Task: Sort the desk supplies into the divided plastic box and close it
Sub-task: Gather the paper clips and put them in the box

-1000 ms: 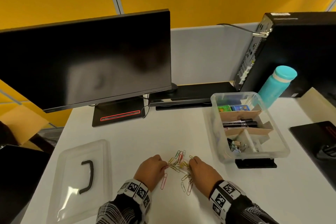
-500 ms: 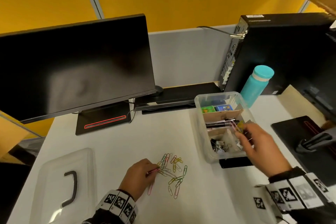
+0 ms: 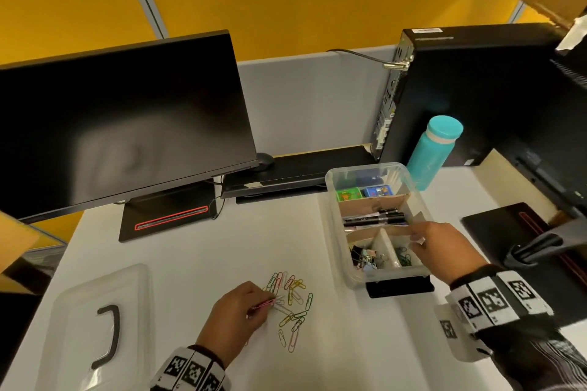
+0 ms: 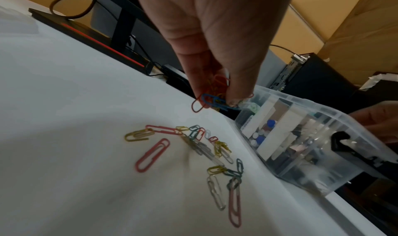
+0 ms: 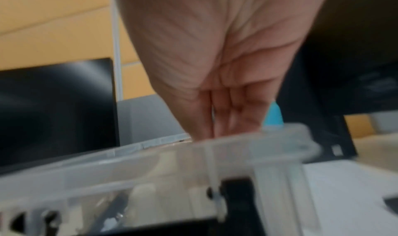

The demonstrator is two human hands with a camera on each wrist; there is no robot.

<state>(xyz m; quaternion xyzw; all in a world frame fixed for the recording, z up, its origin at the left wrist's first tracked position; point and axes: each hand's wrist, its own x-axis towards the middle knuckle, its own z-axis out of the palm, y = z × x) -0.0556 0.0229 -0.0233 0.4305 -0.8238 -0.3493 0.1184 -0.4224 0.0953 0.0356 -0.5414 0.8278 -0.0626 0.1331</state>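
Clips [image 3: 290, 301]: light, thin, slippery; best pinched by the loops.
Left hand [image 4: 217, 55]: pinched some clips.
Right hand [image 3: 441, 249]: fingers together over the box [image 3: 355, 276].

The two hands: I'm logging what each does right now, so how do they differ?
The left hand is over the desk and pinches several paper clips; the right hand is over the plastic box, fingers extended together, with no clip visible. Both wear marker-printed wristbands.
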